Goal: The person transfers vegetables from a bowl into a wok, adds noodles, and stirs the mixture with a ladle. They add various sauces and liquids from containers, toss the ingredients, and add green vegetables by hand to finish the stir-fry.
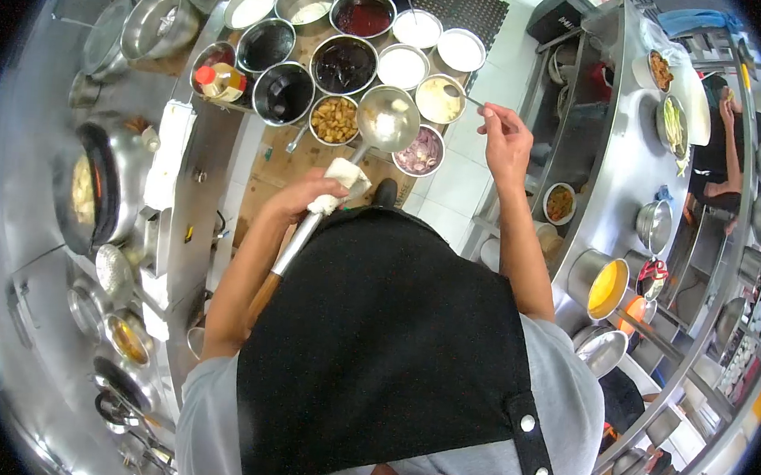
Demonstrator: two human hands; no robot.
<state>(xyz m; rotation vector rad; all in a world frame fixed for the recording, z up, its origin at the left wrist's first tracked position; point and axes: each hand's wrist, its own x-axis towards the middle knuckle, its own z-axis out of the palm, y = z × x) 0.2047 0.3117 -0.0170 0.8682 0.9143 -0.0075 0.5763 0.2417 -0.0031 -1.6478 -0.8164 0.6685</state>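
My left hand (306, 195) is closed around the handle of a long ladle, with a folded white cloth (348, 175) at the grip. The ladle (385, 128) has a metal bowl, with a small pale lump in it, over the ingredient bowls. My right hand (505, 142) pinches a spoon (471, 100), its tip in a bowl of pale yellow minced food (439, 100). Near the ladle are a bowl of browned cubes (334, 121) and a bowl of sliced purple onion (421, 152).
More bowls hold dark sauce (344, 65) and white powder (403, 66). A red-capped bottle (221, 81) stands at their left. A wok (93, 182) sits on the left stove. On the right, a steel counter (620, 148) bears a pot of orange liquid (606, 289); another person's arm (729, 147) is beyond.
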